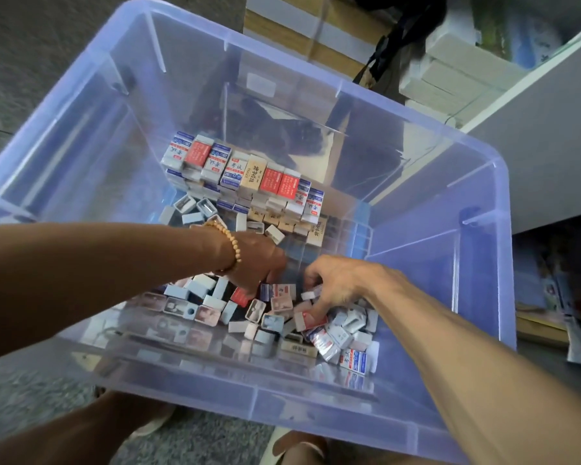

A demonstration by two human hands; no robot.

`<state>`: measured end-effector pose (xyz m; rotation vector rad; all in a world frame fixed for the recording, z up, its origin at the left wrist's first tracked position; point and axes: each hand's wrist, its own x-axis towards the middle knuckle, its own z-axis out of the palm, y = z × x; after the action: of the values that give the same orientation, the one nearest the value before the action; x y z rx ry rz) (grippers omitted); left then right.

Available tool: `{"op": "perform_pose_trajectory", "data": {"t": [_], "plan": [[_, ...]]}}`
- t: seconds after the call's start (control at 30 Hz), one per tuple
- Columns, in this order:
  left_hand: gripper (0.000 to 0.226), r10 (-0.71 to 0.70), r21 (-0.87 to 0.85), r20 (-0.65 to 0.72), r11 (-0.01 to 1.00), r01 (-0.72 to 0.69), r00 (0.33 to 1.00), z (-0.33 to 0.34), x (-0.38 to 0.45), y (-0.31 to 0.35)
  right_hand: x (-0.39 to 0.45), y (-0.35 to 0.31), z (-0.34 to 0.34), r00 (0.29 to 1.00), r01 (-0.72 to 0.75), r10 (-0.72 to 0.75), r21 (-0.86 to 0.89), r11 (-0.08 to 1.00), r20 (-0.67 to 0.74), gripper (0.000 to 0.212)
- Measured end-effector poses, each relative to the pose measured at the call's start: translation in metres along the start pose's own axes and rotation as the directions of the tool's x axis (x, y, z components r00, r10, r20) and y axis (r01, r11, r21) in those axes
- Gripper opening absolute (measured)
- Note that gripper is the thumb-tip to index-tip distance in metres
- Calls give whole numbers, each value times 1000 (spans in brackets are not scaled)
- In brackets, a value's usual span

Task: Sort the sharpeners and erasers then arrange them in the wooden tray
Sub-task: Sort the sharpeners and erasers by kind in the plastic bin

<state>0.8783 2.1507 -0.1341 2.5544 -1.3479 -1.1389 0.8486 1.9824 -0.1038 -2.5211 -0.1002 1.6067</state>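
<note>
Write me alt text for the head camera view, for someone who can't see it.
Two hands reach into a clear blue plastic bin: the left hand, with a bead bracelet on its wrist, and the right hand dig in a loose pile of erasers and sharpeners at the near side. Behind them, wrapped erasers sit in a neat stacked row.

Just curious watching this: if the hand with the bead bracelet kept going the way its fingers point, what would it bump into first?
Probably the loose erasers right at the left hand's fingertips, in the plastic bin; it may already touch them, depth is unclear.
</note>
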Motion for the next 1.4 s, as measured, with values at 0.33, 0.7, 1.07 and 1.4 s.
{"op": "perform_pose_trajectory", "data": {"t": [0.33,0.7,1.07,1.4], "plan": [[60,20,-250,97,968,5,995,0,-4,3,-5,-7,0,997,-4,-4,98,995,75,38],[60,-23,-160,148,986,47,989,4,-16,2,-10,0,-7,999,-3,11,222,975,-34,23],[68,21,-230,91,973,1,996,0,-7,15,-7,8,-8,979,-5,53,233,972,-199,22],[42,-44,-260,101,963,69,994,7,-6,10,-10,4,-17,986,7,44,303,953,-159,38]]}}
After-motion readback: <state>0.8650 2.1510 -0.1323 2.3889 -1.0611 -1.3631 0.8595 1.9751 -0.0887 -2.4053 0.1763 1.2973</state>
